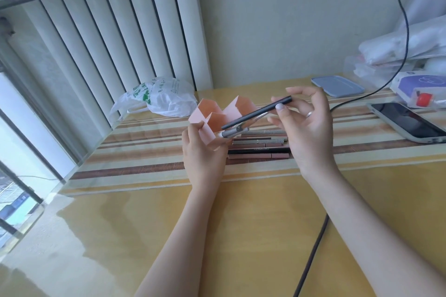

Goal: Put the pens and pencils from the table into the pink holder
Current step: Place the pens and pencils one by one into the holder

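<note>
My left hand grips the pink holder by its near wall, fingers curled round it. The holder is folded paper with pointed tops, and it sits on the table at about 12 o'clock from my left wrist. I count two pockets in it for sure; there may be more behind.

My right hand pinches two pens. One is a black pen, held between my thumb and fingers, with its tip slanting down toward the holder at 9 o'clock. The other is a silver pen just under it, and its tip is touching the holder's edge.

More pens lie flat in a pile on the table, between my two hands. I count about six there.

At 2 o'clock lies one phone. At 10 o'clock lies one plastic bag.
</note>
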Demonstrator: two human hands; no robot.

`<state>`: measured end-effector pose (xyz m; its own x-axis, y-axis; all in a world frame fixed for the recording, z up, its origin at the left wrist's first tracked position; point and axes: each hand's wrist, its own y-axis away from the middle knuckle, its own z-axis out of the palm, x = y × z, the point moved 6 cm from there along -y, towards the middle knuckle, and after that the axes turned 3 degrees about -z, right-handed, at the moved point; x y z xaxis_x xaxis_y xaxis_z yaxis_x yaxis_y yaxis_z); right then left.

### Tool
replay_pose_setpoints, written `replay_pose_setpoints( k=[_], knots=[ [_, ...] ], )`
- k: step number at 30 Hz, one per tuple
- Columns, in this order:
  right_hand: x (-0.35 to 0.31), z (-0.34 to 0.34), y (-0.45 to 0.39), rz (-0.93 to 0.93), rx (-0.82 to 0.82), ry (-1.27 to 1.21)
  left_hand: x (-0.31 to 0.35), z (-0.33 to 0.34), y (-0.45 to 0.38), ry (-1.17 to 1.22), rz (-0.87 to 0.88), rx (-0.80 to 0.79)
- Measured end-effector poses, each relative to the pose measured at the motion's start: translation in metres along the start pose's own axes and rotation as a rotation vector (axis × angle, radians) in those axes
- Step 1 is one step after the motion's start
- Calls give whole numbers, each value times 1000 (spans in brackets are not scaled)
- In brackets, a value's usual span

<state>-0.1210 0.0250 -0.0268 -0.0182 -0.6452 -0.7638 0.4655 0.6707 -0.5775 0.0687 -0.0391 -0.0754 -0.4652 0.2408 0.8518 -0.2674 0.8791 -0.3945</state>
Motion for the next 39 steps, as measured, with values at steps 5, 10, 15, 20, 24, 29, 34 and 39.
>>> replay_pose_setpoints(
  k=[5, 10, 15, 20, 24, 29, 34, 39],
  knots=[
    [1, 4, 7, -105, 19, 193, 0, 2, 0, -24, 21, -1],
    [10, 28, 21, -338, -175, 667, 3, 8, 3, -44, 76, -54],
    [5, 30, 19, -414, -196, 760, 0, 7, 1, -11, 25, -50],
    [15, 2, 3, -158, -197, 1012, -1, 7, 1, -6, 32, -45],
    [52, -23, 9, 318, -506, 1318, -2, 8, 0, -2, 26, -37],
    [59, -20, 14, 335, -598, 1433, -2, 7, -1, 8, 21, -38],
    [53, -12, 13, 350, -560, 1123, -2, 5, 0, 22, 7, -44],
    [43, -2, 7, 385, -339, 497, -4, 4, -2, 34, -11, -26]
  ],
)
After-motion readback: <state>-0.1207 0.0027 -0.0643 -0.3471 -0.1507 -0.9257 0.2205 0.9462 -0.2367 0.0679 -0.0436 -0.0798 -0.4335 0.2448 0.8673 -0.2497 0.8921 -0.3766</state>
